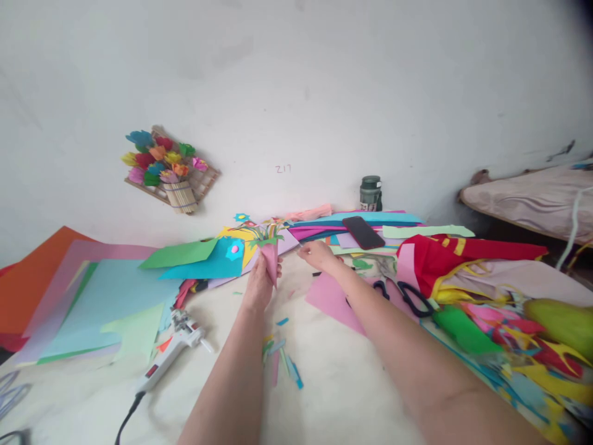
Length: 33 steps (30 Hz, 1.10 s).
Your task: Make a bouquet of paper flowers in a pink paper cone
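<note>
My left hand (260, 281) is wrapped round a pink paper cone (269, 262) and holds it upright, point down. Curling green paper strips (266, 236) spread from the cone's top. A blue paper flower (235, 249) with a pink centre shows just left of the cone, and a smaller blue flower (241, 217) with a yellow centre is behind it. To the right of the cone, apart from it, my right hand (319, 254) is closed in a pinch. Whatever lies between its fingertips is too small to make out.
A glue gun (169, 352) lies at left beside stacked coloured sheets (106, 303). Small paper scraps (282, 358) lie between my forearms. Dark-handled scissors (412, 298) and a phone (362, 232) lie at right, near piled offcuts (519, 346). A green flask (370, 193) stands by the wall.
</note>
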Available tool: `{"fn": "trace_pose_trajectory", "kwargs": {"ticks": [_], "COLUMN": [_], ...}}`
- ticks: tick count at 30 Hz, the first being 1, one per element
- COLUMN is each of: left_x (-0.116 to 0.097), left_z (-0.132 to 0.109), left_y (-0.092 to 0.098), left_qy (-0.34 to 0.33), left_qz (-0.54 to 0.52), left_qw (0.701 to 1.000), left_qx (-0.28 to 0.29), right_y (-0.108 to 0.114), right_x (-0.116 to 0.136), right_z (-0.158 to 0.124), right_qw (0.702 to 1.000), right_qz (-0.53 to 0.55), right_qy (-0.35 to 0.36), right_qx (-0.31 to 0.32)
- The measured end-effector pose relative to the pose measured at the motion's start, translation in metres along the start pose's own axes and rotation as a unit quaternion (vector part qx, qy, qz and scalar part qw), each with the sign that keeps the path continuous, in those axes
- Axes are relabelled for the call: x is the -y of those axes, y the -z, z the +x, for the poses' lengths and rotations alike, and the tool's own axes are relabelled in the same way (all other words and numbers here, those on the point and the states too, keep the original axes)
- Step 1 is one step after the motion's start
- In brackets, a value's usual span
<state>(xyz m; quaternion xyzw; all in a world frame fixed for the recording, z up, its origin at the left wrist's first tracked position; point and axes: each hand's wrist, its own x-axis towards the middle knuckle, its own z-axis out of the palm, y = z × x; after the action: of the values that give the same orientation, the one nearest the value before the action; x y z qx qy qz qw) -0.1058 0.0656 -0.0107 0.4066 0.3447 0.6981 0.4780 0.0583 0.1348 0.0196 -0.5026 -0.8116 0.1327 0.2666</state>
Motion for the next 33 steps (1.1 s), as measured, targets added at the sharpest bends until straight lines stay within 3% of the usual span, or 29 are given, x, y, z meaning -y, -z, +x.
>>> {"fn": "trace_pose_trajectory", "kwargs": {"ticks": [3,7,10,13,16,23,33], "left_x": [0.0,0.0,0.0,0.001,0.0,-0.003,-0.001], "left_z": [0.0,-0.002,-0.003,-0.004,-0.004,-0.007,-0.005], "left_y": [0.0,-0.001,-0.002,-0.003,-0.005,-0.01,-0.008], "left_qy": [0.005,0.002,-0.003,-0.008,-0.011,-0.003,0.01], "left_qz": [0.004,0.003,-0.002,0.001,-0.004,-0.002,-0.006], "left_qw": [1.0,1.0,1.0,1.0,1.0,1.0,1.0], "left_qx": [-0.003,0.006,0.011,0.018,0.019,0.014,0.01], "right_y": [-0.006,-0.007,-0.003,0.002,0.001,-0.016,-0.001], "right_x": [0.009,0.019,0.025,0.033,0.042,0.047,0.052], "right_z": [0.0,-0.002,-0.005,-0.01,-0.014,-0.007,-0.015], "right_qw": [0.985,0.914,0.864,0.837,0.836,0.877,0.889], "right_qz": [0.169,0.388,0.471,0.507,0.516,0.474,0.454], "right_qy": [0.02,0.046,0.072,0.099,0.09,0.031,-0.003], "right_qx": [0.027,0.109,0.161,0.18,0.163,0.072,0.059]}}
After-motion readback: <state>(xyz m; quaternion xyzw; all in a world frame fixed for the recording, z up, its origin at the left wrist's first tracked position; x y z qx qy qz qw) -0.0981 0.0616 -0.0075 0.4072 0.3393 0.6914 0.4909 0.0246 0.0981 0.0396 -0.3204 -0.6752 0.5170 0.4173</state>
